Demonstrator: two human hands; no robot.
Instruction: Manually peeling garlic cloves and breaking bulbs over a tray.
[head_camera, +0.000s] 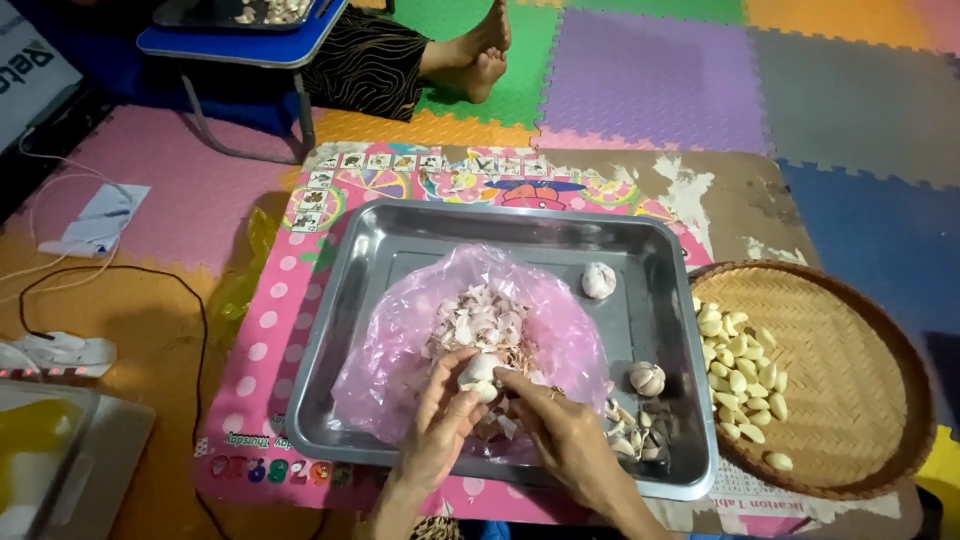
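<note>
Both my hands meet over a metal tray (400, 225) on a low pink table. My left hand (440, 425) and my right hand (560, 430) together grip one garlic bulb (480, 372), fingertips on its papery skin. Beneath it lies a pink plastic bag (400, 350) spread in the tray, with a heap of garlic skins (480, 320) on it. Two whole garlic bulbs sit in the tray, one bulb (598, 280) at the far right and another bulb (647, 378) nearer to me. Loose cloves and skins (630, 425) lie by my right hand.
A round woven basket (850, 350) at the right holds several peeled cloves (740, 370). Across the mat another person's bare feet (480, 55) rest beside a small blue table (240, 45) with a tray. Cables and a charger (60, 350) lie at the left.
</note>
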